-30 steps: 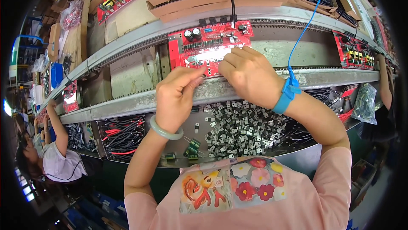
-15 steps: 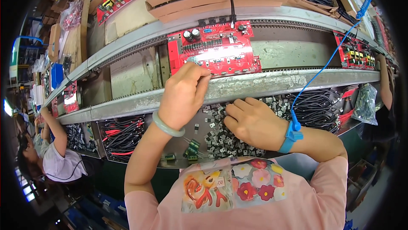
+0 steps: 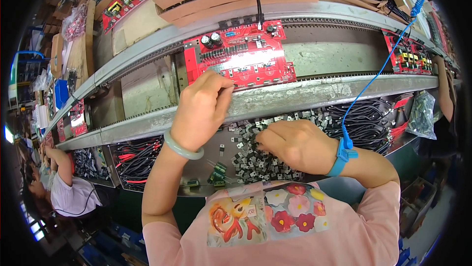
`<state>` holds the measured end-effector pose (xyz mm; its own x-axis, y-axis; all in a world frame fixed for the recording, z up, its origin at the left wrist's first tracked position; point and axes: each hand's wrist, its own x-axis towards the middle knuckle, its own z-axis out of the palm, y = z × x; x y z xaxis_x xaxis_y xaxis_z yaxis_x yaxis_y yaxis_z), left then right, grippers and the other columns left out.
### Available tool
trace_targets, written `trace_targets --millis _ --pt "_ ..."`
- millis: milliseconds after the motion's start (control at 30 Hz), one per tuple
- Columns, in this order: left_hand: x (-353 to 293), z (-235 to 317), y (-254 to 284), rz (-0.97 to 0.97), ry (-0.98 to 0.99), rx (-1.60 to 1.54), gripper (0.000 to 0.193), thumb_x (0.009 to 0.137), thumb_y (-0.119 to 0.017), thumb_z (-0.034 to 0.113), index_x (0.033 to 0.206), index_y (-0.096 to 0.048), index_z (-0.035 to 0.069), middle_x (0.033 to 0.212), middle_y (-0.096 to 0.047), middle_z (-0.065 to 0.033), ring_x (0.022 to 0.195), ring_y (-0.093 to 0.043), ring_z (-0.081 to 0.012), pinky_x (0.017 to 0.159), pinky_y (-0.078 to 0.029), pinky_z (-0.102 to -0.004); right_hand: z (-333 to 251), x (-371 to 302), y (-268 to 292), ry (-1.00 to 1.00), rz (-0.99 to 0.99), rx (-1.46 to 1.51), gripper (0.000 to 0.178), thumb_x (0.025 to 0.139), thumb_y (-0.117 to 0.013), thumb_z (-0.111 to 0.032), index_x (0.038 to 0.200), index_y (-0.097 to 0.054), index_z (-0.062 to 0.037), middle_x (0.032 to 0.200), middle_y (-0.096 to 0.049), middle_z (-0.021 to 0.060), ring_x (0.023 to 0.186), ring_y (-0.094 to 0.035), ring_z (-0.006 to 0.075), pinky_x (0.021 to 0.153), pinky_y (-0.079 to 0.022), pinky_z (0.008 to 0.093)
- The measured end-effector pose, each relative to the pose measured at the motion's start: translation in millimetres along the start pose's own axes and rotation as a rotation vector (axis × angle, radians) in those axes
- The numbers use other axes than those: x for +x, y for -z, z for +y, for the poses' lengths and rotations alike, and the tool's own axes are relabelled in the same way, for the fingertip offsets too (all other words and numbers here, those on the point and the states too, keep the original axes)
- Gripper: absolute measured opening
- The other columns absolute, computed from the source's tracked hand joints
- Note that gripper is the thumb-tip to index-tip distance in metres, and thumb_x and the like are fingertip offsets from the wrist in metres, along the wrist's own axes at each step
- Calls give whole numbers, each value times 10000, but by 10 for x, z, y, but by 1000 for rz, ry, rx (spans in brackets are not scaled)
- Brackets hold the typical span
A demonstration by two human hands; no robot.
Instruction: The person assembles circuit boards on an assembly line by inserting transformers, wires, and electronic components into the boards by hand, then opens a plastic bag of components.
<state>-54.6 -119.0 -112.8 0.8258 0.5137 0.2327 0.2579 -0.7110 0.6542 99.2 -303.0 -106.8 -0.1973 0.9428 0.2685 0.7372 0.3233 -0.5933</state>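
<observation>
A red circuit board (image 3: 238, 57) with capacitors and other parts lies across the two metal rails. My left hand (image 3: 202, 106), a pale bangle on its wrist, is at the board's near left edge with thumb and fingers pinched together; whatever sits between the tips is hidden. Lower and to the right, my right hand (image 3: 297, 143) reaches into a heap of black three-legged transistors (image 3: 260, 162). Its fingers are drawn together and their tips dip among the parts, so what they grip cannot be made out. A blue wrist strap (image 3: 340, 160) goes round that wrist.
Green cylindrical capacitors (image 3: 218, 172) lie left of the heap. Bundles of black wires (image 3: 364, 123) and red-and-black wires (image 3: 140, 160) flank it. A coiled blue cord (image 3: 376, 69) crosses the rails. Another board (image 3: 410, 59) sits at right, near a co-worker's arm (image 3: 444, 86).
My right hand's fingers have gone from loosely curled over the heap to drawn together at its left side. My left hand remains at the board's edge. The whole view has shifted slightly.
</observation>
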Motion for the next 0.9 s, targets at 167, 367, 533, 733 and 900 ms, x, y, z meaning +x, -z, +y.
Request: trace_targets --millis 167,367,533,733,900 --pt "43 90 -16 -43 -84 108 68 865 -683 -13 912 -633 -10 851 -621 -165 758 -669 -359 683 -556 -421 37 -8 85 27 -92 42 208 844 -752 -151 988 -660 -31 755 -565 78 693 -647 268 557 -521 390" --pt "54 78 -75 -68 -206 307 130 844 -703 -41 957 -650 -7 889 -625 -156 795 -662 -362 685 -540 -421 21 81 48 -1 33 18 323 819 -709 -59 1130 -667 13 851 -594 104 752 -660 280 645 -559 380" --pt "-32 99 -46 -3 -198 255 137 844 -711 -28 969 -657 -13 937 -637 -164 832 -662 -354 706 -548 -415 -24 133 135 -49 -20 -30 348 806 -690 -13 1151 -663 23 886 -624 119 779 -676 289 659 -563 386" --pt "-809 132 165 -199 -184 180 220 829 -699 -5 1047 -674 -4 1025 -654 -143 880 -668 -310 750 -559 -396 107 342 257 -29 136 -53 208 780 -723 -3 986 -701 -27 852 -656 129 757 -681 319 610 -542 406" --pt "-943 104 -83 -238 -217 312 252 763 -687 95 998 -681 4 1047 -653 -103 900 -646 -264 742 -539 -364 277 736 81 0 138 -170 100 795 -723 -25 875 -666 -45 825 -639 117 782 -651 329 710 -533 431"
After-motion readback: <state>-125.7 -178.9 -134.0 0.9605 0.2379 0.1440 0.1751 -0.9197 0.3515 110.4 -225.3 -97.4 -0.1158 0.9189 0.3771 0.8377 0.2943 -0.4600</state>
